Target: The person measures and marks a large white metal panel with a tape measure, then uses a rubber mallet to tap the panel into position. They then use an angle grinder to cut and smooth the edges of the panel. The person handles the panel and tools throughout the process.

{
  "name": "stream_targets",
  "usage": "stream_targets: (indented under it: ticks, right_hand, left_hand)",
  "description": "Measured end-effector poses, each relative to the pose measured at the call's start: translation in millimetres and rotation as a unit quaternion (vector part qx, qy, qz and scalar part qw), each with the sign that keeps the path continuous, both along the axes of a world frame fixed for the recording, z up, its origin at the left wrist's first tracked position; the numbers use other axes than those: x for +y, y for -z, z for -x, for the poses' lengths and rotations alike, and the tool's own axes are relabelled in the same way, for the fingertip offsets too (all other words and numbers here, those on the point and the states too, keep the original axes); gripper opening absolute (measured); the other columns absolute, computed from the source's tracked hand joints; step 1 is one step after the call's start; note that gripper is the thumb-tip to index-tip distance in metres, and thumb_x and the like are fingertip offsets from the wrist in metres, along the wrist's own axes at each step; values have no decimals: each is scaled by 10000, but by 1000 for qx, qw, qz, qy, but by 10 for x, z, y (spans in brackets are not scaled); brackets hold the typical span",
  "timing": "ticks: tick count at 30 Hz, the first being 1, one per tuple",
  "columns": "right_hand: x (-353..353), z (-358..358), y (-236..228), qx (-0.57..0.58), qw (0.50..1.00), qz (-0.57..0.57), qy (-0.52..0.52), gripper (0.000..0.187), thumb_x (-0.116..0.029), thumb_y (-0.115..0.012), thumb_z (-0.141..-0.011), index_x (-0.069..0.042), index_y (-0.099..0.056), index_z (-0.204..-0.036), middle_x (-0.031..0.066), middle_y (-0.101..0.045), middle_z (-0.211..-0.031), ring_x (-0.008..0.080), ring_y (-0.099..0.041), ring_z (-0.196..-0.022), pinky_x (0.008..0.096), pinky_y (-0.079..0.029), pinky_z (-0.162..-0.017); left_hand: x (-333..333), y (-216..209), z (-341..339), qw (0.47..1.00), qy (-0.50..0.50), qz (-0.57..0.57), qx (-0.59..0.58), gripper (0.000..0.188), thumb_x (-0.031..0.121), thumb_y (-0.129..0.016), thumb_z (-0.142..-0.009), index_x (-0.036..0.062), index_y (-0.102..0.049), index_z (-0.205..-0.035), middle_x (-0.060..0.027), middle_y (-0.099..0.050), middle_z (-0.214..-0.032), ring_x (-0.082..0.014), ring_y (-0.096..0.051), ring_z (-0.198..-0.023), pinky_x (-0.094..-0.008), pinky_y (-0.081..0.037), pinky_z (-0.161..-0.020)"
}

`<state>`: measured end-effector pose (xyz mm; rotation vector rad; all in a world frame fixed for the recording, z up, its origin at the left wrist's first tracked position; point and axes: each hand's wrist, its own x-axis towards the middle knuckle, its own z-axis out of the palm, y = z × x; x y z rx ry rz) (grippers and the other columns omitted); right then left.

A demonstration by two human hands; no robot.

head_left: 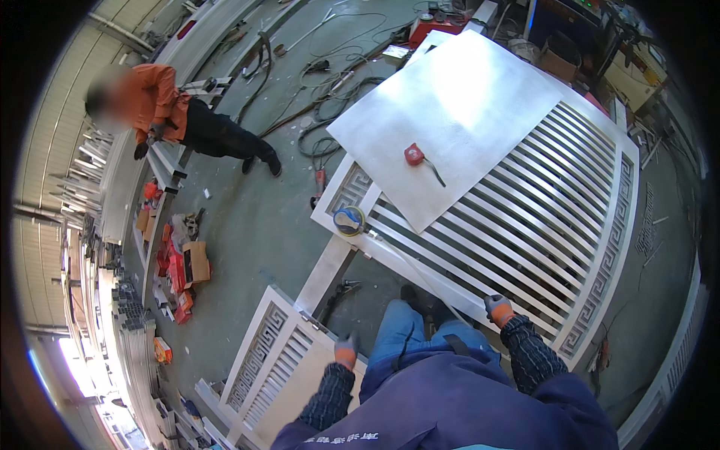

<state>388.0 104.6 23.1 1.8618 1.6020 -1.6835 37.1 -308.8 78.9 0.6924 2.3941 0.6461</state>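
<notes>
My right hand (497, 308), in a grey and orange glove, is curled at the near rail of a white metal gate panel (480, 300). What it holds, if anything, is hidden. My left hand (346, 349), gloved alike, hovers by the edge of a second white panel (262, 352); its fingers are blurred. A blue and yellow tape measure (349, 220) rests on the first panel's left corner. Its pale blade (412, 266) runs slantwise toward my legs. Across the slats lies a shiny metal sheet (450, 112), bearing a red tape measure (414, 154) with a dark strap.
A person in an orange jacket (157, 101) bends over metal bars at the left. Hoses and cables (330, 112) trail over the floor. Cartons (196, 262) and red boxes sit left; a power tool (319, 187) lies by the panel's corner. A metal beam (324, 274) bridges the two panels.
</notes>
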Motion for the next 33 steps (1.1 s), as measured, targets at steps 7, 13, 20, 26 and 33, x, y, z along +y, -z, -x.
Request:
stream_targets:
  ticks: [7, 13, 20, 26, 33]
  right_hand:
    - [-594, -679, 26, 4, 964, 23, 264, 286, -319, -635, -970, -70, -689, -840, 58, -613, -657, 196, -553, -489, 368, -463, -482]
    - [-1722, -1031, -312, -59, 964, -32, 257, 215, -273, -610, -994, -78, -674, -928, 67, -623, -703, 226, -605, -524, 384, -471, -454]
    - [-2631, 28, -520, -117, 912, 42, 392, 204, -238, -635, -967, -52, -719, -963, 127, -716, -820, 305, -702, -709, 416, -552, -639]
    - [-1589, 1105, -1299, -131, 941, -184, 252, 525, -302, -752, -873, -31, -614, -1301, 240, -679, -1174, 422, -656, -1098, 474, -529, -957]
    - [-770, 1588, -1836, 14, 903, -412, 121, 788, -440, -730, -909, 30, -446, -1474, 288, -559, -1343, 462, -557, -1228, 517, -450, -1065]
  left_hand:
    - [3479, -130, 1463, 981, -24, -132, -143, 557, 389, -787, -904, -7, -645, -1268, -202, -732, -1091, -291, -695, -1033, -399, -537, -910]
    - [5862, 588, 2162, 996, -3, -83, -27, 983, 584, -808, -818, -30, -437, -1491, -280, -627, -1350, -396, -610, -1254, -419, -483, -1068]
    - [6785, 1127, 2258, 994, 106, 23, -21, 662, 381, -849, -765, -60, -645, -1215, -231, -739, -1124, -333, -721, -1017, -399, -580, -890]
    - [5914, 1048, 1401, 925, 253, -78, -273, 543, 350, -846, -824, -17, -621, -1155, -141, -730, -1010, -204, -687, -896, -352, -577, -798]
    - [3699, -479, -372, 766, 330, 52, -549, 710, 356, -807, -908, 45, -501, -1468, -135, -653, -1308, -251, -643, -1146, -383, -532, -999]
